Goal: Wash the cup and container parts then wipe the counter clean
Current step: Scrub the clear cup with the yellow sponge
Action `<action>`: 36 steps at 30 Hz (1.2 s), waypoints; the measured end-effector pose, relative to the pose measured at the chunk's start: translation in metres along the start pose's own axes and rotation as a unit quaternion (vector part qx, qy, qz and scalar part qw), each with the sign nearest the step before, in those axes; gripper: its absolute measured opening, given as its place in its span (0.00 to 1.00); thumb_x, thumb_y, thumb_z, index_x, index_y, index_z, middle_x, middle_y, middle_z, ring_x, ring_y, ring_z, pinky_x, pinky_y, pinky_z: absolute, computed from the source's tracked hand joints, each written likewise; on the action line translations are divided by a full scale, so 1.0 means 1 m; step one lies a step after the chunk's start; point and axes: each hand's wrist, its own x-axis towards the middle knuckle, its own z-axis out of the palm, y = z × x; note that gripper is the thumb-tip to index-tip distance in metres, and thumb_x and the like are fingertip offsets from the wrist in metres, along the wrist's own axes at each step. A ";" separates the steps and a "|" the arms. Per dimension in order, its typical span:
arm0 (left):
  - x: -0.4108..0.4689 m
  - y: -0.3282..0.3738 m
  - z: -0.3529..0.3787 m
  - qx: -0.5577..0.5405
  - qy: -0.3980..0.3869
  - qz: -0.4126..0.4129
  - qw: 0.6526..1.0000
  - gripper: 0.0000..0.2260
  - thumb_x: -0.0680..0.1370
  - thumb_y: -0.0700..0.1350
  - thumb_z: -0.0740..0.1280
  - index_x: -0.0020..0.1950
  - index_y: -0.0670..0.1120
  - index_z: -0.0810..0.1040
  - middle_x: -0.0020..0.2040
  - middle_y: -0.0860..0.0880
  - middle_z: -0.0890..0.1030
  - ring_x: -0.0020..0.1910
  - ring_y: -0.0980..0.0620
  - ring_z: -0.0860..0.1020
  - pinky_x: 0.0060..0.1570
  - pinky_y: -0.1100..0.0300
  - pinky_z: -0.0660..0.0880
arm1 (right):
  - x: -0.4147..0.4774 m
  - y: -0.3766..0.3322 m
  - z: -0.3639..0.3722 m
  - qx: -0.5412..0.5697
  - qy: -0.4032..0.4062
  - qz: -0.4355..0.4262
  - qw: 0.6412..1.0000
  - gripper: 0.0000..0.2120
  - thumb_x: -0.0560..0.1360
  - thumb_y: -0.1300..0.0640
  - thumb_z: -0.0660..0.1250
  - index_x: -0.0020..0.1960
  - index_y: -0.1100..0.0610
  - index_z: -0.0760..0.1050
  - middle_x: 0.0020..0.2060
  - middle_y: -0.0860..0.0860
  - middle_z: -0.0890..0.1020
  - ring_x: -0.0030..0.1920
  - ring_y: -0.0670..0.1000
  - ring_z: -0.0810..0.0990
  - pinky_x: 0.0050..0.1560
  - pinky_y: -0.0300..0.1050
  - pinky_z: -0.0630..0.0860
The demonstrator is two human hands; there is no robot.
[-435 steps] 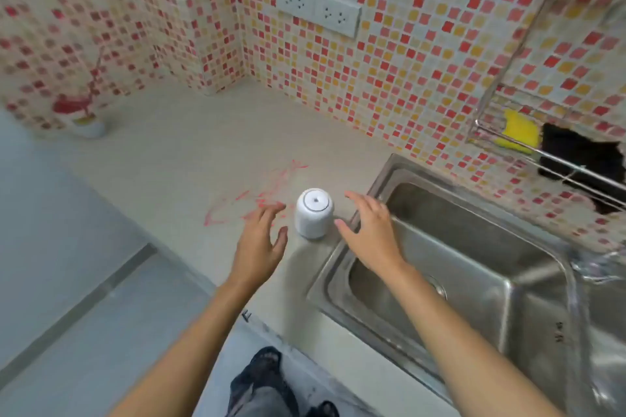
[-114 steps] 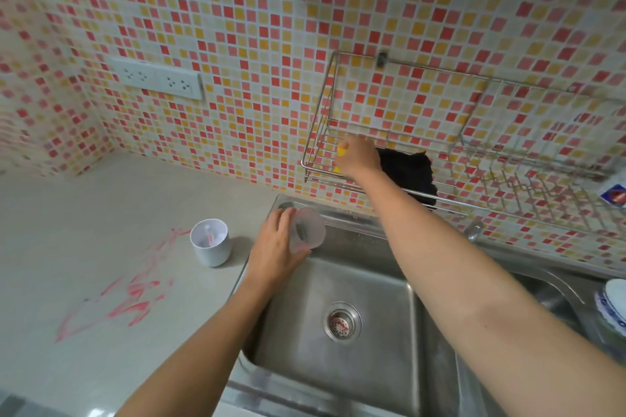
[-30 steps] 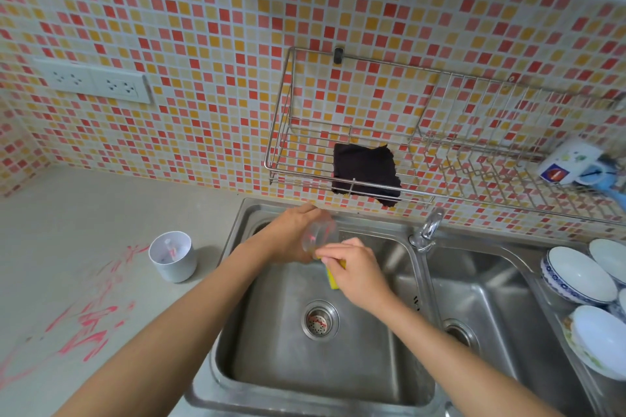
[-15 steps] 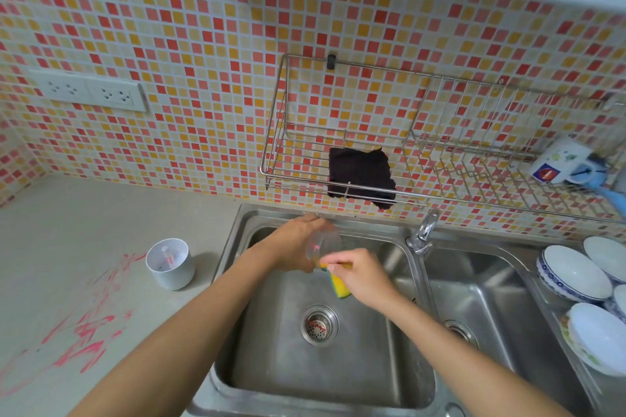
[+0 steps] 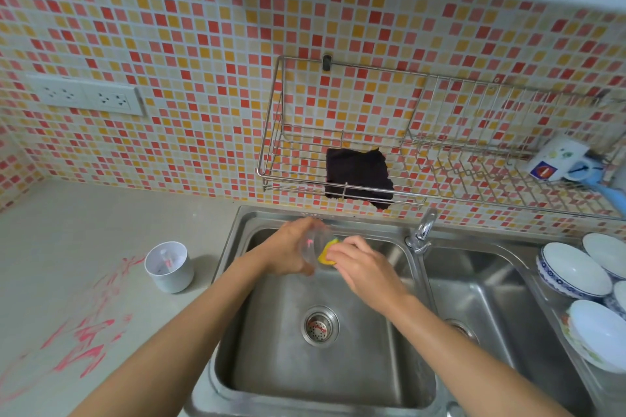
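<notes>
Over the left sink basin (image 5: 288,366), my left hand (image 5: 288,250) grips a clear plastic cup (image 5: 313,244) tipped on its side, mouth toward the right. My right hand (image 5: 359,262) presses a yellow sponge (image 5: 327,250) into the cup's mouth. A white container (image 5: 168,266) stands upright on the counter (image 5: 84,223) left of the sink, with red residue inside. Red smears (image 5: 84,335) stain the counter in front of it.
A wire rack (image 5: 342,145) on the tiled wall holds a black cloth (image 5: 357,176) and a mug (image 5: 555,159) at the right. The tap (image 5: 421,230) stands between two basins. White bowls (image 5: 572,272) are stacked at the far right. Wall sockets (image 5: 88,96) sit at left.
The sponge has moved up from below the cup into its mouth, and my right hand has closed in against the cup. The white container has not moved.
</notes>
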 end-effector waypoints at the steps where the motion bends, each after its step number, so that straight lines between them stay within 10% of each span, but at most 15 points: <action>1: -0.001 -0.001 0.003 -0.015 0.014 0.000 1.000 0.41 0.62 0.50 0.79 0.70 0.51 0.63 0.66 0.53 0.71 0.66 0.49 0.70 0.64 0.55 0.71 | 0.000 -0.001 0.000 0.005 0.017 0.006 1.000 0.12 0.72 0.63 0.70 0.53 0.51 0.78 0.51 0.42 0.80 0.52 0.50 0.74 0.42 0.46 0.80; 7: -0.004 -0.006 0.015 -0.006 0.160 0.031 0.987 0.42 0.60 0.56 0.81 0.66 0.46 0.64 0.61 0.52 0.64 0.58 0.56 0.69 0.53 0.74 0.71 | 0.013 -0.009 -0.013 0.074 0.012 0.031 0.997 0.11 0.73 0.64 0.69 0.53 0.53 0.81 0.51 0.45 0.82 0.53 0.48 0.74 0.55 0.35 0.71; 12: -0.008 -0.010 0.003 0.114 0.119 0.040 0.985 0.38 0.63 0.57 0.77 0.70 0.52 0.67 0.66 0.54 0.70 0.66 0.52 0.66 0.68 0.51 0.64 | 0.024 -0.016 -0.018 0.268 -0.125 0.225 0.929 0.12 0.76 0.62 0.65 0.55 0.52 0.82 0.45 0.44 0.83 0.46 0.44 0.78 0.45 0.27 0.69; 18: -0.007 -0.009 -0.001 0.129 0.090 0.073 0.985 0.39 0.63 0.54 0.79 0.70 0.51 0.69 0.68 0.53 0.73 0.67 0.51 0.68 0.68 0.57 0.65 | 0.017 -0.012 -0.004 -0.077 -0.034 0.024 0.996 0.13 0.69 0.65 0.65 0.48 0.52 0.82 0.46 0.45 0.83 0.51 0.53 0.76 0.49 0.47 0.75; 26: -0.007 -0.006 -0.001 0.146 0.085 0.080 0.982 0.36 0.65 0.54 0.78 0.70 0.51 0.69 0.67 0.54 0.73 0.65 0.52 0.67 0.66 0.60 0.65 | 0.019 -0.034 0.016 0.068 -0.093 0.145 0.983 0.18 0.72 0.68 0.62 0.54 0.51 0.82 0.50 0.47 0.83 0.55 0.51 0.72 0.53 0.48 0.65; 31: -0.007 -0.003 -0.003 0.148 0.108 0.097 0.978 0.35 0.64 0.52 0.78 0.69 0.50 0.71 0.66 0.53 0.74 0.64 0.51 0.69 0.65 0.63 0.63 | 0.017 -0.026 0.005 -0.106 -0.027 0.059 0.992 0.13 0.68 0.61 0.61 0.46 0.53 0.82 0.44 0.45 0.83 0.50 0.53 0.77 0.47 0.48 0.67; 36: -0.008 -0.012 0.001 0.162 0.063 0.076 0.982 0.35 0.65 0.54 0.77 0.70 0.53 0.69 0.65 0.54 0.73 0.64 0.52 0.67 0.65 0.55 0.70 | 0.014 -0.048 0.015 0.171 -0.073 0.184 0.965 0.17 0.76 0.68 0.59 0.56 0.55 0.82 0.43 0.48 0.81 0.53 0.54 0.72 0.56 0.39 0.68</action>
